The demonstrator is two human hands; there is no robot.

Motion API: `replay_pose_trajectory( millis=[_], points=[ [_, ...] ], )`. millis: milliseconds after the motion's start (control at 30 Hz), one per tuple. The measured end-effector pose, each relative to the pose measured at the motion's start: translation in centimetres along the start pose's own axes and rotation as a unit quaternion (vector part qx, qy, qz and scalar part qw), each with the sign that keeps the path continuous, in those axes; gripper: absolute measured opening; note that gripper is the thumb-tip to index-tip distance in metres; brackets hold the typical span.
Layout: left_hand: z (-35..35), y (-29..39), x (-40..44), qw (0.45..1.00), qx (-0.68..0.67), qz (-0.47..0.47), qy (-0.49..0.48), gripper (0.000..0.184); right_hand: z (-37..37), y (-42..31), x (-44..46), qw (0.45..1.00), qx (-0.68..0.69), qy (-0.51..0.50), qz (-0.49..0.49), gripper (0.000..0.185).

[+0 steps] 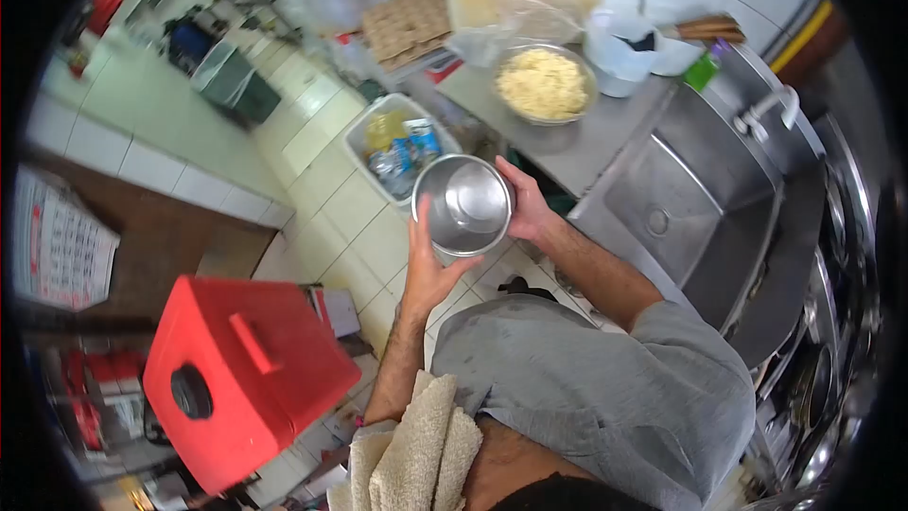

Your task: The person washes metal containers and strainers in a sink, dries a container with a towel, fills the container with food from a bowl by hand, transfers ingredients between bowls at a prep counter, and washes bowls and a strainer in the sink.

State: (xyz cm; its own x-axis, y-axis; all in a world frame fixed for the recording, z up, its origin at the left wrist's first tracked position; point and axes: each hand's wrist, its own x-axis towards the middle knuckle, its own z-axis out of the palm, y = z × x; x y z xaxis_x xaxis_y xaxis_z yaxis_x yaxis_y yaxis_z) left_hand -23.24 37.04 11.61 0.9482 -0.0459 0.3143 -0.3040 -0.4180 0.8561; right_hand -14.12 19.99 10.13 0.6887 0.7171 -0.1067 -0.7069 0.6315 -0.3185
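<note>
Between my two hands is a round, shiny metal pot (463, 205), its open top tilted toward me and nothing visible inside. My left hand (430, 265) grips its near left side, fingers along the outer wall and thumb spread below. On the far right side my right hand (526, 201) is pressed around the wall, its fingers partly hidden behind the pot. Just beyond the pot, on the metal counter (478, 95), stands a bowl of pale yellow shredded food (543, 84).
A steel sink (653, 213) with a faucet (768, 112) lies to the right. White bin (357, 137) with packages stands on the tiled floor ahead. A red plastic container (246, 369) is at lower left. Pans (813, 383) crowd the right edge. A green bin (236, 82) stands farther back.
</note>
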Motion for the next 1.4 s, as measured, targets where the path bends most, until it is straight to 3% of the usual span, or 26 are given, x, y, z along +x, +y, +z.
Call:
replay_pose_trajectory(
  millis=[133,200,333,500,567,633,667,733,767,800,833,867,933,967,1033,1167,1300,1400],
  points=[
    [6.4,0.6,5.3,0.986,0.011,0.06,-0.154,0.094,-4.3,-5.2,-6.0,0.975,-0.106,0.153,-0.123,0.047],
    [9.7,0.9,7.2,0.978,-0.013,0.069,-0.196,0.096,-5.3,-6.9,-8.9,0.903,-0.24,0.26,-0.245,0.05],
    [14.0,1.2,9.8,0.953,-0.04,0.086,-0.288,0.095,-6.4,-8.6,-13.4,0.882,-0.241,0.285,-0.286,0.067],
    [16.2,2.1,12.6,0.92,-0.068,0.06,-0.381,0.092,-6.6,-9.5,-15.2,0.872,-0.27,0.281,-0.297,0.061],
    [16.7,0.8,13.1,0.921,-0.07,0.105,-0.368,0.095,-6.4,-9.8,-14.7,0.851,-0.284,0.371,-0.24,0.064],
    [16.1,-0.4,13.7,0.955,0.096,0.216,-0.18,0.096,-7.4,-9.9,-14.0,0.832,-0.234,0.426,-0.269,0.065],
    [15.9,-1.7,14.4,0.953,0.092,0.222,-0.184,0.096,-7.8,-10.1,-13.5,0.809,-0.183,0.473,-0.296,0.065],
    [15.3,-4.7,16.4,0.996,0.053,0.065,0.007,0.092,-6.4,-10.7,-12.4,0.775,-0.186,0.499,-0.339,0.057],
    [14.9,-5.2,18.0,0.996,0.049,0.069,0.0,0.092,-5.8,-10.9,-11.8,0.743,-0.192,0.522,-0.373,0.05],
    [14.6,-5.6,20.0,0.991,-0.071,-0.111,0.012,0.085,-6.3,-11.2,-11.4,0.738,-0.19,0.528,-0.376,0.05],
    [14.4,-6.1,21.6,0.939,-0.186,-0.288,0.022,0.079,-7.5,-11.9,-11.2,0.714,-0.212,0.545,-0.385,0.047],
    [14.1,-6.8,22.9,0.938,-0.19,-0.289,0.017,0.079,-8.6,-12.5,-10.8,0.689,-0.235,0.562,-0.393,0.044],
    [13.5,-8.0,25.0,0.83,-0.379,-0.393,-0.112,0.07,-10.2,-13.8,-9.8,0.65,-0.256,0.601,-0.389,0.043],
    [13.6,-8.4,25.7,0.829,-0.379,-0.395,-0.116,0.07,-10.0,-14.1,-8.9,0.612,-0.275,0.634,-0.383,0.043],
    [14.5,-9.0,26.3,0.852,-0.345,-0.356,-0.17,0.063,-9.5,-14.4,-7.7,0.602,-0.291,0.647,-0.366,0.042],
    [15.1,-11.3,26.5,0.827,-0.409,-0.342,-0.18,0.057,-9.9,-14.6,-7.0,0.591,-0.313,0.657,-0.347,0.038],
    [12.6,-11.7,24.8,0.851,-0.393,-0.324,-0.131,0.058,-11.1,-15.1,-8.9,0.594,-0.382,0.633,-0.317,0.036],
    [10.5,-11.5,23.8,0.865,-0.394,-0.296,-0.095,0.058,-11.4,-15.7,-8.7,0.563,-0.389,0.658,-0.313,0.035]
  ],
)
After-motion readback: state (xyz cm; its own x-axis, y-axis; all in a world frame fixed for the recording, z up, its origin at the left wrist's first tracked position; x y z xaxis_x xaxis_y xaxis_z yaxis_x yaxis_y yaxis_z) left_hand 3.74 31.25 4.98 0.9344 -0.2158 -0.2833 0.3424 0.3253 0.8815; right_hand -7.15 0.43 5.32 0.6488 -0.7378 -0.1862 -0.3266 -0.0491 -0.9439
